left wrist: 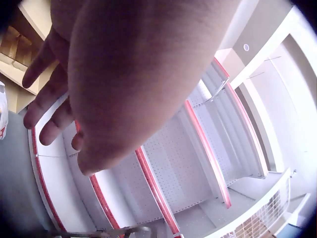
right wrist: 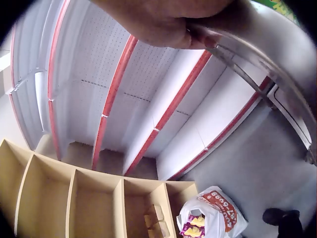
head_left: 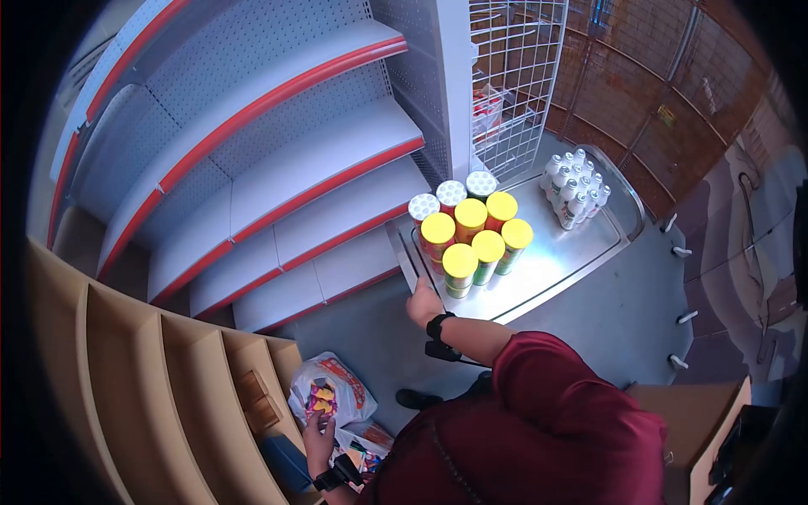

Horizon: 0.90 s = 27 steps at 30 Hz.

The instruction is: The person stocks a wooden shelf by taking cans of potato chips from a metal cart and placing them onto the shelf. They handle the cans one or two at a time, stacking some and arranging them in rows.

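My right hand (head_left: 423,305) grips the near left rim of a metal cart (head_left: 581,271). In the right wrist view, the fingers of that right hand (right wrist: 163,22) curl over the cart's metal edge (right wrist: 277,59). On the cart stand several tall canisters with yellow lids (head_left: 460,261), beside a few with pale dotted tops (head_left: 423,206). My left hand (head_left: 316,439) hangs low beside a white plastic bag (head_left: 352,389), overlapping purple and yellow snack packets (head_left: 321,398) in the head view. The left wrist view shows this left hand (left wrist: 64,94) with loosely spread fingers, holding nothing.
A pack of white bottles (head_left: 576,189) stands at the cart's far end. White shelving with red edges (head_left: 278,181) rises ahead, with a wire grid panel (head_left: 513,93) beside it. A wooden compartment unit (head_left: 126,362) lies to the left, with brown boxes (head_left: 257,400) inside.
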Motion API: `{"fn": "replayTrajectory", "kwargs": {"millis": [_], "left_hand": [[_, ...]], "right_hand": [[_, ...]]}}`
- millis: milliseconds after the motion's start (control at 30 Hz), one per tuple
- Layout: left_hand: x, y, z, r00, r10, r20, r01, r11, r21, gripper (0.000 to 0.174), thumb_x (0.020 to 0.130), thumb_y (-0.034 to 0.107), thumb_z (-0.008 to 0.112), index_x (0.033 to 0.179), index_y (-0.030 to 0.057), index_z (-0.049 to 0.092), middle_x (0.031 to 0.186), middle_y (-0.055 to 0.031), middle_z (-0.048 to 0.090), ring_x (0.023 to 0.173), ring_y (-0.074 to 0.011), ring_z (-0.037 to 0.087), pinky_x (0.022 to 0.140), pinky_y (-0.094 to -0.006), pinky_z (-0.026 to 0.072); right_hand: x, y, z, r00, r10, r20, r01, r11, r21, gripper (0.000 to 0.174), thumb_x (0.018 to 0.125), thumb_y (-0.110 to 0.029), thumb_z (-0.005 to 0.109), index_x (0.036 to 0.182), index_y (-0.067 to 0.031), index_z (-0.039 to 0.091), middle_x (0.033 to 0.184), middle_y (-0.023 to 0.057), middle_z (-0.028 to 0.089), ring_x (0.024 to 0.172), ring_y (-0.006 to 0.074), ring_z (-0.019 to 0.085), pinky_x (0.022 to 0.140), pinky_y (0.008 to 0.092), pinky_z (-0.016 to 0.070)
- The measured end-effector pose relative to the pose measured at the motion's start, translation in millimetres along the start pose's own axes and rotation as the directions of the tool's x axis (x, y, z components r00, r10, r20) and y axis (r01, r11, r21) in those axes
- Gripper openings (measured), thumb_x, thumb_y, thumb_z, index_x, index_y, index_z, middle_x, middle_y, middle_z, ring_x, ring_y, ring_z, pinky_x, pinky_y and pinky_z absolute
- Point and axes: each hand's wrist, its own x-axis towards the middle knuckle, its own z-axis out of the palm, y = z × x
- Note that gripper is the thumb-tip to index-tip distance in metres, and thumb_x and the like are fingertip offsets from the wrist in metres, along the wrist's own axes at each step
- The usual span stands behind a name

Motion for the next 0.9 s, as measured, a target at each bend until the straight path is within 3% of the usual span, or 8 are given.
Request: {"fn": "replayTrajectory", "kwargs": {"millis": [133,200,267,333,500,800,833,900], "left_hand": [[-1.5,26.4,-5.4,1.000,0.006,0.022,-0.006,1.000,-0.025,0.036,0.083,0.017,0.064,0.112,-0.0022,0.056,0.088,-0.0159,0.066,0.079,-0.0225,0.064,0.072,-0.0316,0.0503],[-3.6,34.1,-6.2,0.999,-0.004,0.038,0.001,0.996,0.088,0.033,0.084,0.015,0.062,0.112,-0.0006,0.057,0.085,-0.0118,0.065,0.075,-0.0170,0.062,0.070,-0.0296,0.0496],[-7.7,30.7,-6.5,1.000,-0.005,0.025,0.003,0.999,0.050,0.032,0.083,0.015,0.062,0.112,0.0002,0.057,0.082,-0.0105,0.064,0.073,-0.0160,0.060,0.068,-0.0296,0.0491],[-14.3,33.8,-11.4,0.999,0.036,-0.012,-0.034,0.992,0.124,0.033,0.082,0.015,0.063,0.111,0.0002,0.057,0.083,-0.0110,0.064,0.075,-0.0167,0.060,0.069,-0.0300,0.0494],[-45.9,70.7,-24.4,0.999,-0.018,-0.047,0.023,0.994,0.104,0.035,0.082,0.017,0.064,0.112,-0.0004,0.057,0.087,-0.0141,0.065,0.079,-0.0208,0.064,0.071,-0.0315,0.0503],[-101.5,104.0,-10.4,0.986,-0.040,-0.161,0.061,0.990,0.130,0.036,0.081,0.020,0.064,0.110,-0.0005,0.057,0.090,-0.0171,0.066,0.080,-0.0253,0.066,0.071,-0.0338,0.0518],[-106.1,105.6,-7.9,0.978,-0.047,-0.201,0.071,0.991,0.114,0.036,0.081,0.020,0.064,0.110,-0.0005,0.057,0.090,-0.0171,0.066,0.080,-0.0253,0.066,0.071,-0.0338,0.0518],[-107.7,100.9,-0.9,0.982,-0.071,-0.175,0.096,0.986,0.139,0.038,0.081,0.023,0.064,0.111,-0.0001,0.057,0.089,-0.0174,0.066,0.080,-0.0264,0.066,0.071,-0.0342,0.0517]], "right_hand": [[5.6,5.1,10.1,0.998,-0.060,-0.033,0.061,0.998,0.027,0.040,0.078,-0.014,0.053,0.112,0.0025,0.039,0.089,0.0263,0.061,0.086,0.0395,0.060,0.078,0.0462,0.0464],[4.1,2.1,6.7,0.998,-0.067,-0.021,0.068,0.996,0.059,0.040,0.078,-0.013,0.053,0.112,0.0027,0.039,0.089,0.0262,0.061,0.087,0.0396,0.059,0.078,0.0462,0.0463],[-2.8,-2.1,-1.2,0.997,-0.077,-0.005,0.077,0.994,0.081,0.040,0.078,-0.013,0.053,0.112,0.0029,0.039,0.089,0.0261,0.061,0.087,0.0397,0.059,0.078,0.0462,0.0462],[-10.8,-7.6,-7.7,0.996,-0.094,-0.009,0.094,0.986,0.136,0.034,0.078,-0.011,0.052,0.107,0.0001,0.040,0.092,0.0264,0.060,0.089,0.0416,0.058,0.079,0.0483,0.0450],[-24.7,-16.3,-14.8,0.996,-0.088,0.021,0.083,0.983,0.162,0.036,0.078,-0.012,0.053,0.108,0.0001,0.040,0.095,0.0267,0.059,0.091,0.0415,0.057,0.080,0.0477,0.0450],[-41.0,-19.7,-39.4,0.984,-0.151,0.096,0.133,0.976,0.173,0.035,0.079,-0.012,0.052,0.110,-0.0005,0.039,0.099,0.0254,0.060,0.095,0.0399,0.058,0.082,0.0466,0.0453],[-44.9,-21.9,-45.0,0.985,-0.143,0.095,0.122,0.973,0.195,0.036,0.079,-0.016,0.054,0.107,0.0014,0.040,0.100,0.0281,0.058,0.097,0.0418,0.056,0.085,0.0462,0.0439],[-39.7,-18.1,-37.2,0.987,-0.137,0.086,0.116,0.971,0.211,0.034,0.078,-0.016,0.055,0.105,0.0005,0.043,0.100,0.0282,0.058,0.097,0.0422,0.056,0.085,0.0460,0.0442]]}}
